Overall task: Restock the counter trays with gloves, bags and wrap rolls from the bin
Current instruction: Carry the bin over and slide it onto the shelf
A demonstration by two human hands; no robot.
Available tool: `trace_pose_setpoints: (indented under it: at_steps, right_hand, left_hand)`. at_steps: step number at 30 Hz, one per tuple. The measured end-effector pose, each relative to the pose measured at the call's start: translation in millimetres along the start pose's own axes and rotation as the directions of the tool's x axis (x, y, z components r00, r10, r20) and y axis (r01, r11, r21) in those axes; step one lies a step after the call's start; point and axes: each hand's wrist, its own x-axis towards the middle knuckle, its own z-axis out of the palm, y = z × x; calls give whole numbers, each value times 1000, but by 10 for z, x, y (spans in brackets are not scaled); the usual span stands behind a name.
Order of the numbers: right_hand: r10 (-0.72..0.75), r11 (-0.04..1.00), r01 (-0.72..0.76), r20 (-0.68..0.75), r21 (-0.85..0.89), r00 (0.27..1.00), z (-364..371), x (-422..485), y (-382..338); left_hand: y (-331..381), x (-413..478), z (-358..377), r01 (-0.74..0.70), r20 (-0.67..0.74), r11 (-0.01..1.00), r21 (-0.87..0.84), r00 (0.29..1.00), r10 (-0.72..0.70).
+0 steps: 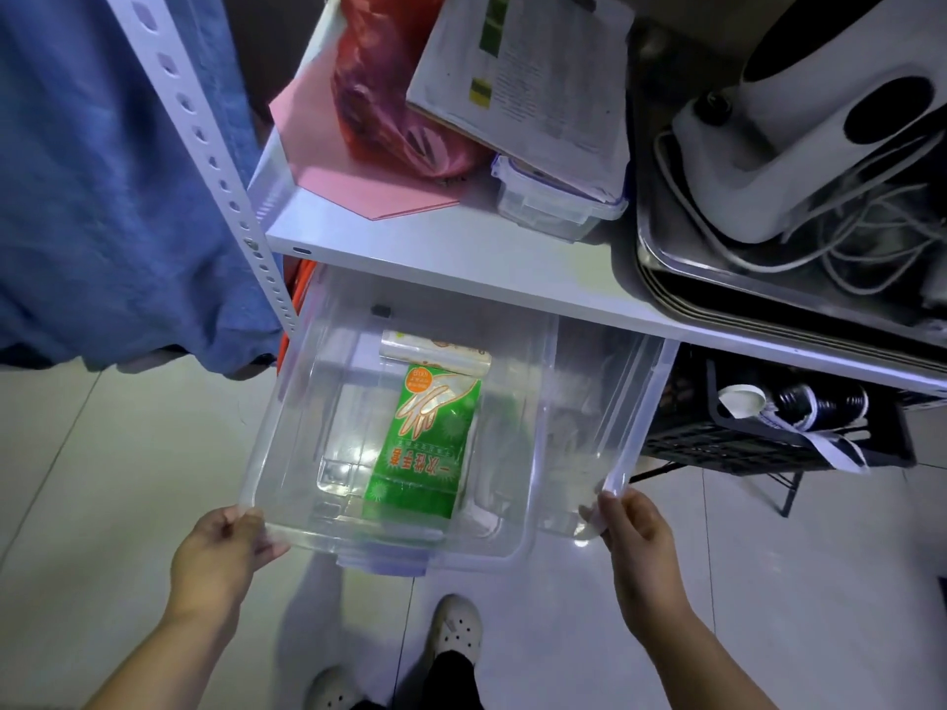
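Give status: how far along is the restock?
Late stage: the clear plastic bin holds only one green glove packet. In hand: left hand grips the bin's corner, right hand its clear lid. Left: that packet; counter trays are out of view.

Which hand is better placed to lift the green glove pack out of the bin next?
Probably neither is free: the left hand grips the clear bin, the right hand the lid. The glove pack lies slightly nearer the right.

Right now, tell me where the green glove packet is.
The green glove packet lies on the floor of the clear bin, right of centre, under the white shelf.
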Motion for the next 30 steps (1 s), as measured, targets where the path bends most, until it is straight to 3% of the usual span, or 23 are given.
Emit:
trace_pose_setpoints:
  at_steps: [6,15,20,25,30]
  right_hand:
    - [-31,998,28,-45,-62,999,199,-316,140]
    - [-118,976,74,-217,-203,969,233,-869,340]
    - [-82,980,60,-109,-190,991,382,-776,277]
    - [-101,976,63,-173,-210,980,591,-624,235]
    - [-205,963,165,-183,-211,961,705,-391,32]
  left_hand:
    - [153,-17,140,-24,115,1000,13,993,23]
    - [219,-40,239,29,127,998,-46,992,-23]
    - [281,-68,217,60,144,998,-15,988,-57]
    - [326,19,196,110,107,991,81,987,-118]
    - [281,114,146,101,85,986,130,990,-112]
